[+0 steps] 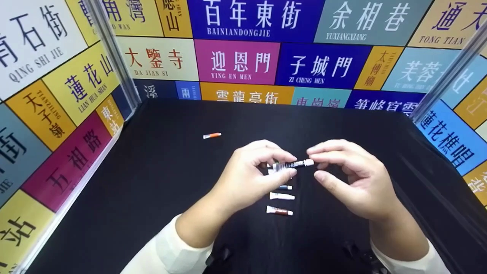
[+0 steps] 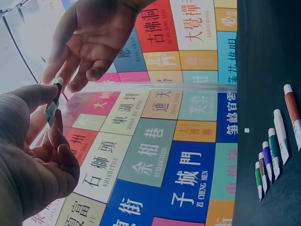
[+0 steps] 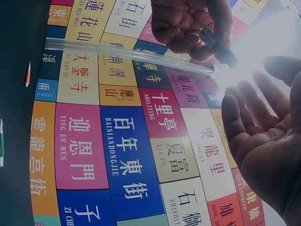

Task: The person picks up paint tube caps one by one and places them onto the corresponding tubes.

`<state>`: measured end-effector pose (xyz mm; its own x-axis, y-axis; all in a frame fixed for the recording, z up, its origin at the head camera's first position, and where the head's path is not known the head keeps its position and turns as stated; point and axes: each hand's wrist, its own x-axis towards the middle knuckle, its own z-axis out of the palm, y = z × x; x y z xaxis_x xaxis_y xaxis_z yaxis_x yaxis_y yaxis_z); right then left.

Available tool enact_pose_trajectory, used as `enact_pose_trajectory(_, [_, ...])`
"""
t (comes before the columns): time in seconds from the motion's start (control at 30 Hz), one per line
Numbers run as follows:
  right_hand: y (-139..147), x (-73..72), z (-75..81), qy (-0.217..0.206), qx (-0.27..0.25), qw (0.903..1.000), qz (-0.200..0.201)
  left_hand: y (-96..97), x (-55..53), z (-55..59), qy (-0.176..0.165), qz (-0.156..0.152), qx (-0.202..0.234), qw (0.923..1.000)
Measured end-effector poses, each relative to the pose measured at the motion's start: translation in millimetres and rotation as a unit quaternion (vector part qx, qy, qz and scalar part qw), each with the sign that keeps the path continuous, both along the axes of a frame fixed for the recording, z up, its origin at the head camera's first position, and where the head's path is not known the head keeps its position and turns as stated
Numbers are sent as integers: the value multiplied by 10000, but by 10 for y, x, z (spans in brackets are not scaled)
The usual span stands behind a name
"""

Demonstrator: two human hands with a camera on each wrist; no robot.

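My left hand (image 1: 243, 177) pinches a small black paint tube (image 1: 295, 164) between thumb and fingers. The tube lies nearly level, its white cap (image 1: 309, 162) pointing right. Close by the cap is my right hand (image 1: 355, 180), its fingers loosely bent and thumb apart, with nothing in its grasp; in the right wrist view a gap shows between its fingers (image 3: 256, 113) and the tube (image 3: 218, 47). Below the hands lie a dark teal tube (image 2: 273, 143), a white tube (image 1: 282, 196) and a red-brown tube (image 1: 280, 211). The left hand hides part of this row in the head view.
Green (image 2: 258, 176), dark brown (image 2: 263, 165) and purple (image 2: 267, 155) tubes continue the row. An orange tube (image 1: 212, 135) lies apart, farther back left on the black tabletop (image 1: 159, 163). A tiny white piece (image 2: 247, 130) sits near the row. Colourful sign panels (image 1: 236, 62) surround the table.
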<state>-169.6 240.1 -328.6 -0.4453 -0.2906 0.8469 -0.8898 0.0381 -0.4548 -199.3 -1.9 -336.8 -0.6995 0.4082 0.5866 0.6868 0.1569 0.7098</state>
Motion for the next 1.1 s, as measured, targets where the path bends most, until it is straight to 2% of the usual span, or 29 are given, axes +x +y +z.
enact_pose_trajectory(0.3, [21,-31,-29,40,467,9969,-631,-1,7,-1,-16,-47,-2,10000])
enact_pose_trajectory(0.43, [33,-30,-24,-15,801,9891,-1232,7,10,-6,21,-53,-75,10000])
enact_pose_trajectory(0.53, [39,-24,-17,-143,976,9833,-1530,13,12,-9,49,-43,-117,9999])
enact_pose_trajectory(0.83, [33,-5,-33,-586,1196,9750,-1777,34,12,-32,85,-112,-136,9998])
enact_pose_trajectory(1.1, [63,-31,-34,-552,1078,9798,-1589,36,10,-27,39,-104,-98,9999])
